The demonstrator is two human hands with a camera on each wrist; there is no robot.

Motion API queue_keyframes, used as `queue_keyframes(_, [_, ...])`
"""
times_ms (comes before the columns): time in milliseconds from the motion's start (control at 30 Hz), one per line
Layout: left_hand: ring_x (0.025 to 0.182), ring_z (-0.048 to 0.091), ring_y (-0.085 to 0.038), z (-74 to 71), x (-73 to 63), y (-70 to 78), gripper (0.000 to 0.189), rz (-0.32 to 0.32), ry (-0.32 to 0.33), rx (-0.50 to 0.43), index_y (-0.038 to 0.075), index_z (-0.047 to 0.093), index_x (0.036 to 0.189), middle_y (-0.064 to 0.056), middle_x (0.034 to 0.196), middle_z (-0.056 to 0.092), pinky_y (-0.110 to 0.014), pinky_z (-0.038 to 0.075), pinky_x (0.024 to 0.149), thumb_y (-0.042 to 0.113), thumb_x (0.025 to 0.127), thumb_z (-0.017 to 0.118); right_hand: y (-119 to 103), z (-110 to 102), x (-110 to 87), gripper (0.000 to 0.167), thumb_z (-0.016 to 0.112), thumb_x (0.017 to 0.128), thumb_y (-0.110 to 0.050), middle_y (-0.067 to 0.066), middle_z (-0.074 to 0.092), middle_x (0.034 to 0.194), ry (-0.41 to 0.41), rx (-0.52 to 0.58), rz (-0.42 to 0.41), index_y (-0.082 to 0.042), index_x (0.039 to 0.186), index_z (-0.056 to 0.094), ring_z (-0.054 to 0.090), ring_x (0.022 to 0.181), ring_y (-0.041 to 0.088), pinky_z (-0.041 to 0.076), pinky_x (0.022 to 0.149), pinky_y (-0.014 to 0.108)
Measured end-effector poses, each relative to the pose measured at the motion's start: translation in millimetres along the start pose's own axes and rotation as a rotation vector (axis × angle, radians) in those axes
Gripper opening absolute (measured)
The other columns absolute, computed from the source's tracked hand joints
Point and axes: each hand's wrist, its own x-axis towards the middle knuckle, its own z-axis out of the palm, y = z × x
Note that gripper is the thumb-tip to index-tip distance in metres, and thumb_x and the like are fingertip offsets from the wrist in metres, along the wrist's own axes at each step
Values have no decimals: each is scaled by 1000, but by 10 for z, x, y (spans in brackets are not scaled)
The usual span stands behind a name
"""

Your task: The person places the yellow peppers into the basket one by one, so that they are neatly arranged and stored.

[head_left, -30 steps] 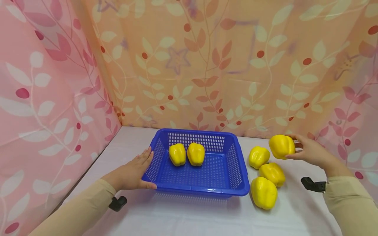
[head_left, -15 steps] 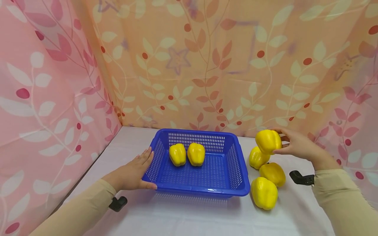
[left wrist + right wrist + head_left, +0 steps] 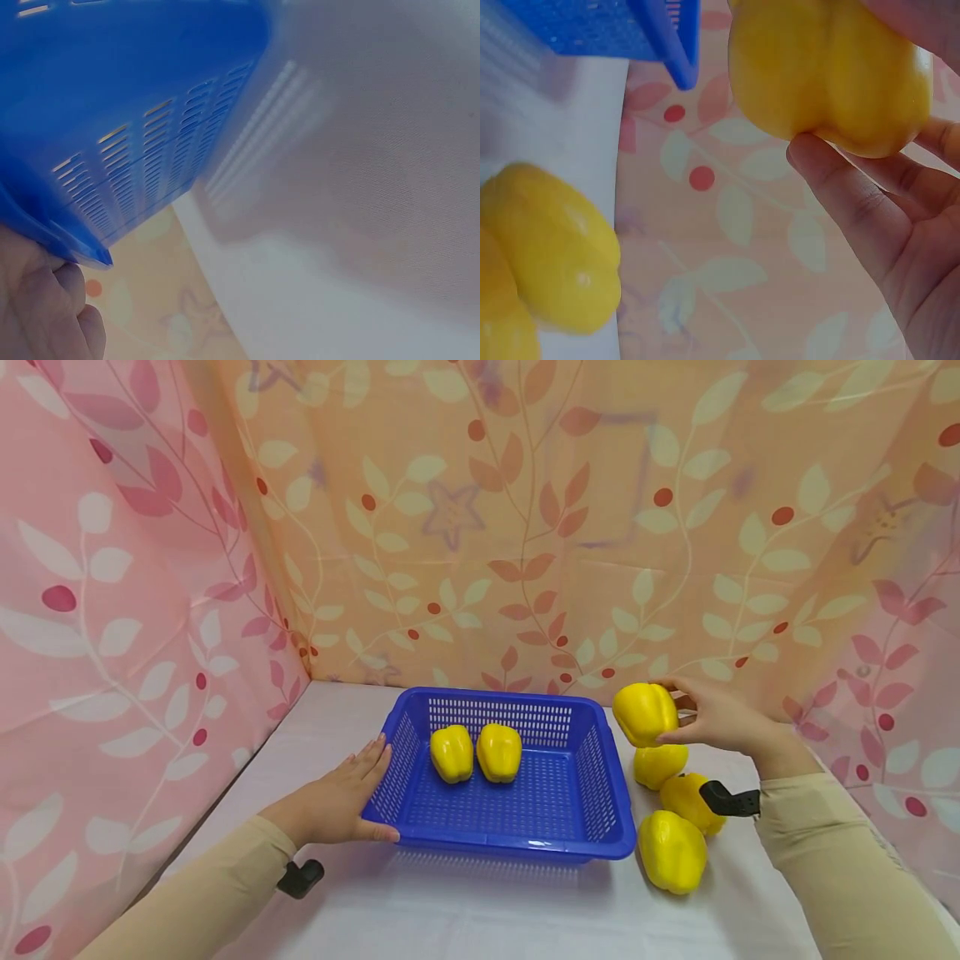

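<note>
A yellow bell pepper (image 3: 645, 714) is held up by my right hand (image 3: 716, 718), beside the basket's right rim. In the right wrist view, the thumb and fingers (image 3: 855, 202) spread round this pepper (image 3: 825, 75). My left hand (image 3: 341, 793) rests at the left edge of a blue plastic basket (image 3: 510, 843), fingers extended along its rim and thumb at the near corner. Inside the basket stand two yellow bell peppers, a left one (image 3: 452, 754) and a right one (image 3: 498, 753).
Right of the basket, three more yellow peppers lie on the white table (image 3: 480, 910): a far one (image 3: 660, 767), a middle one (image 3: 690, 802) partly behind the wrist camera (image 3: 727, 799), and a near one (image 3: 672, 853). A patterned curtain (image 3: 510, 568) hangs behind.
My right hand has carried its pepper leftward and slightly up, from the far right to near the basket's right rim. The left hand and the basket have stayed in place.
</note>
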Motion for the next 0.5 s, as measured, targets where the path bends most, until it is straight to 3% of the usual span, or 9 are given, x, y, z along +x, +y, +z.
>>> queue_keyframes(267, [139,3,-32,-13,-8,17,118,-1,-3,-16,0,7,145,-18,152,-1,-49,13,110,76,68,53,-121,177,202,79,81,67,-30,8,51,121,-33,29,-60,-14,133,40,56,105,32,53,80,35])
queue_keyframes(500, [139,3,-32,-22,-8,22,118,0,-2,-13,-1,8,145,-18,152,0,-49,13,110,76,68,52,-218,311,352,81,81,68,-30,11,48,125,-55,39,-47,-11,134,38,52,110,34,51,83,38])
